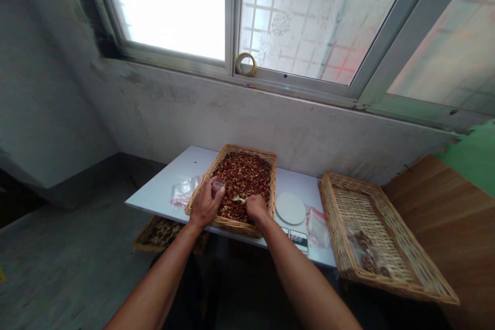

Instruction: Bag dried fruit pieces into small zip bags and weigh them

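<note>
Left hand point(206, 204) and right hand point(256, 207) over a rectangular woven wicker tray point(201, 201) heaped with reddish-brown broken pieces point(242, 178). The left hand's fingers point(215, 192) curl closely around a small clear plastic object point(218, 186). The right hand's fingers point(252, 202) are drawn narrow, with a pale yellow sliver point(237, 199) at their tips, just above the heap; whether it is gripped cannot be told. Left of the fingers, a clear plastic bag point(184, 191) lies on the white bench point(154, 198). Right of the fingers lie a round white disc point(290, 208) and a second clear bag point(317, 228). Farther right, a larger wicker tray point(386, 237) holds a bag of brown pieces point(363, 252).
</note>
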Available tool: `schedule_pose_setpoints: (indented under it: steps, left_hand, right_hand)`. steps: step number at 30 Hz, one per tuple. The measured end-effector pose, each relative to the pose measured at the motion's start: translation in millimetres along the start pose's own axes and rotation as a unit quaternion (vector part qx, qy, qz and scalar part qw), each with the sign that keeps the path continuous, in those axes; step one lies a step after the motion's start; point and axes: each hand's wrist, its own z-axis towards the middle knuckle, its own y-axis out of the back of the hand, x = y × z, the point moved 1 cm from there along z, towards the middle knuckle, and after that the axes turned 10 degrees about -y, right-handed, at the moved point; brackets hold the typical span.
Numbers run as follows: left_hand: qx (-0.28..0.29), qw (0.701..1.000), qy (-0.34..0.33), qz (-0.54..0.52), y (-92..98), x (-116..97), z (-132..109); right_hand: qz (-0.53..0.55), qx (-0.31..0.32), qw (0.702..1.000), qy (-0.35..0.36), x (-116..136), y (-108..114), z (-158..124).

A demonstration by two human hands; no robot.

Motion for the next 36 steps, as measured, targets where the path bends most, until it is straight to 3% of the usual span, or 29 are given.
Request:
schedule_pose_setpoints:
  steps: [10, 20, 30, 36]
  left_hand:
    - [-0.031, 0.998, 0.030, -0.053, -0.1, -1, 0]
    - [-0.079, 0.986, 0.106, -0.097, 6.0, 0, -1]
    - [-0.079, 0.985, 0.092, -0.120, 1.5, 7, -2]
    - [-0.056, 0.989, 0.067, -0.117, -0.6, 10, -2]
  right_hand:
    - [0.025, 0.003, 1.000, -0.013, 21, -25, 3]
    - [0.003, -0.034, 0.999, -0.007, 17, -6, -3]
    - [0.111, -0.028, 0.993, -0.031, 42, -53, 14]
    - [0.131, -0.047, 0.990, 0.014, 27, -29, 14]
